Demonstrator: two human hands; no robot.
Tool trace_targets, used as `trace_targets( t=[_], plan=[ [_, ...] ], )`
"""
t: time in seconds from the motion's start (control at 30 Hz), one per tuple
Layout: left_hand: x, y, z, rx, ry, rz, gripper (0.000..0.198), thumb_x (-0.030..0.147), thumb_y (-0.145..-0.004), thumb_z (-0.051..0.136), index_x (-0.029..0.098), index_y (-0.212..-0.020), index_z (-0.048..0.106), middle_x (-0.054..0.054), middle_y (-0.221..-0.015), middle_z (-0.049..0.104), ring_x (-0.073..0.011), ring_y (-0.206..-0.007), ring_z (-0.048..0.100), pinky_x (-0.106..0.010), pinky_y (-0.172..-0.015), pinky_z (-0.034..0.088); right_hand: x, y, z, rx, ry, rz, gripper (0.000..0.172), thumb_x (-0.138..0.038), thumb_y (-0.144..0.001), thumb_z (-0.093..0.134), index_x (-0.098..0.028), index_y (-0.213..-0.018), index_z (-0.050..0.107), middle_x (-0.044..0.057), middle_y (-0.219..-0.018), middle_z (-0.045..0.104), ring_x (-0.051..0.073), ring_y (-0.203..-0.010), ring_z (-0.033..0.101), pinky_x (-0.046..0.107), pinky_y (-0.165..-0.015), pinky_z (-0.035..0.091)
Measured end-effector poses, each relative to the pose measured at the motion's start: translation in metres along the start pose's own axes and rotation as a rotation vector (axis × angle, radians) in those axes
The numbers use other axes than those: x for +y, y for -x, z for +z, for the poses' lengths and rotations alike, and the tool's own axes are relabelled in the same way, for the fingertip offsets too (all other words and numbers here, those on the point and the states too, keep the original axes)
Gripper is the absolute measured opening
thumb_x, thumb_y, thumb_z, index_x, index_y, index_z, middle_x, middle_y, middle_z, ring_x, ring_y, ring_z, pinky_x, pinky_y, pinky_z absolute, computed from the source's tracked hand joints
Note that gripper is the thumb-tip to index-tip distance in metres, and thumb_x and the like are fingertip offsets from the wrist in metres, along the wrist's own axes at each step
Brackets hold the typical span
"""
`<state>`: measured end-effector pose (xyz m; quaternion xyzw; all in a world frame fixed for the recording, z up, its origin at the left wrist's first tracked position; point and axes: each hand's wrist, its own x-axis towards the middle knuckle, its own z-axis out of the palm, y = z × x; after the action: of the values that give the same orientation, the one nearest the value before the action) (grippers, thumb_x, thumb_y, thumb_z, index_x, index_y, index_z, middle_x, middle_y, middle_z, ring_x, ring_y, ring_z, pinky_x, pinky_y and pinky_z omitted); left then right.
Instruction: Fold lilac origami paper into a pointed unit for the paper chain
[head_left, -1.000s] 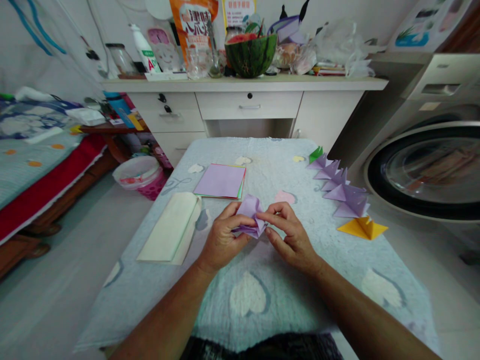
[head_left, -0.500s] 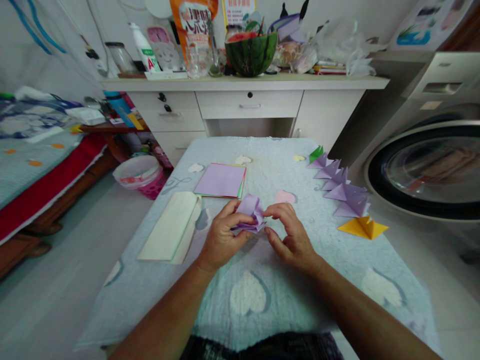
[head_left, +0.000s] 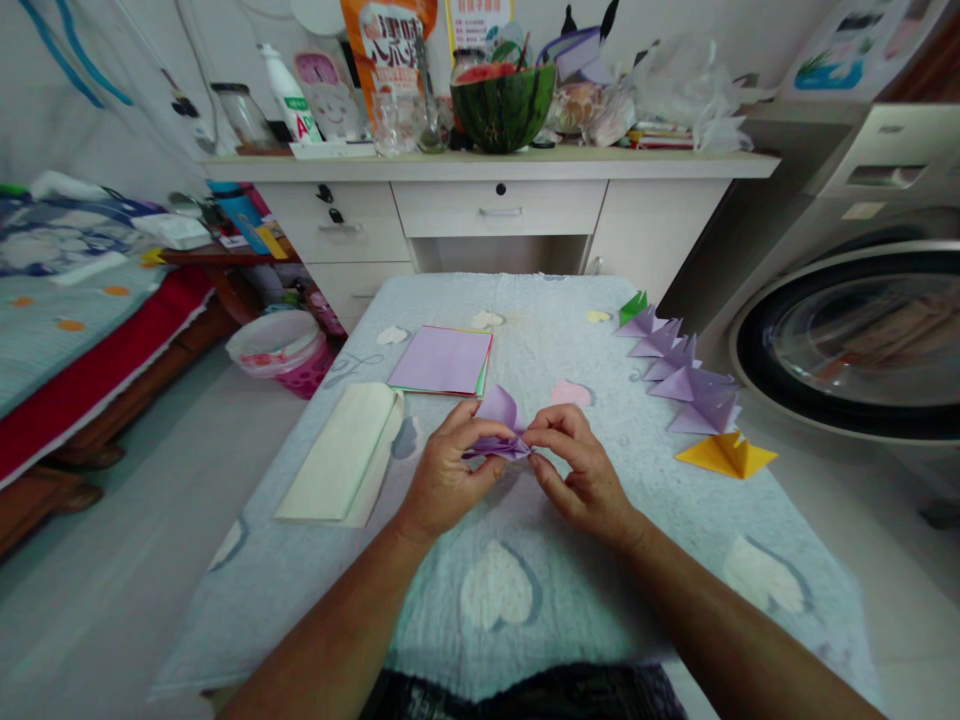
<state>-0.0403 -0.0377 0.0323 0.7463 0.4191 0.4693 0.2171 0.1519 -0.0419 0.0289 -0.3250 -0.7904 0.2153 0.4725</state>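
Between my two hands is a piece of purple origami paper (head_left: pixel 498 406), partly folded, with one flap standing up at the back. My left hand (head_left: pixel 450 465) pinches its left side between thumb and fingers. At the right corner, my right hand (head_left: pixel 574 462) closes thumb and fingertips on the paper's edge. The lower folds are partly hidden behind my fingers. Beyond my left hand lies a stack of square coloured paper (head_left: pixel 442 360), purple on top. To the right stands a row of folded purple pieces (head_left: pixel 694 385), with a yellow folded piece (head_left: pixel 727 456) in front and a green one (head_left: pixel 634 306) behind.
A pale paper packet (head_left: pixel 337 460) lies left on the cloth-covered table (head_left: pixel 499 620). A white cabinet (head_left: pixel 495 208) behind it carries a cut watermelon (head_left: pixel 504 110), bottles and bags. A washing machine (head_left: pixel 885 300) stands right, a pink bin (head_left: pixel 285 350) left.
My right fingers have moved left onto the paper and closed on its right corner. The front of the purple paper is pressed flatter, while its back flap still stands.
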Motion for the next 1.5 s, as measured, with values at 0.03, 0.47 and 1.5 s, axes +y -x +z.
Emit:
trace_targets(
  t=[0.03,0.47,1.5],
  plan=[
    [0.000,0.000,0.000,-0.009,-0.002,-0.003,0.025,0.005,-0.072,0.067,0.021,-0.090,0.071,-0.002,-0.089,0.058,-0.0152,-0.086,0.059,-0.025,-0.074,0.049,0.000,0.000,-0.001,-0.007,0.000,-0.003,0.035,-0.010,-0.085,0.052,-0.028,-0.114,0.062,0.006,-0.102,0.053,0.021,-0.097,0.052,0.041,-0.083,0.046],
    [0.003,0.000,0.001,-0.096,0.011,-0.006,0.012,0.011,-0.074,0.070,0.020,-0.082,0.073,0.000,-0.083,0.049,-0.0125,-0.077,0.057,-0.023,-0.069,0.048,0.008,-0.004,-0.002,0.057,-0.251,0.427,0.018,-0.032,-0.094,0.051,-0.021,-0.094,0.065,0.003,-0.088,0.059,0.016,-0.083,0.055,0.030,-0.074,0.044],
    [0.005,-0.001,0.003,-0.244,0.056,0.051,0.010,0.010,-0.077,0.067,0.019,-0.082,0.068,0.002,-0.074,0.053,-0.0098,-0.068,0.054,-0.020,-0.059,0.041,0.008,-0.007,0.000,0.006,-0.294,0.387,0.015,-0.034,-0.087,0.062,-0.020,-0.085,0.065,0.001,-0.077,0.057,0.014,-0.071,0.055,0.028,-0.066,0.045]
  ],
)
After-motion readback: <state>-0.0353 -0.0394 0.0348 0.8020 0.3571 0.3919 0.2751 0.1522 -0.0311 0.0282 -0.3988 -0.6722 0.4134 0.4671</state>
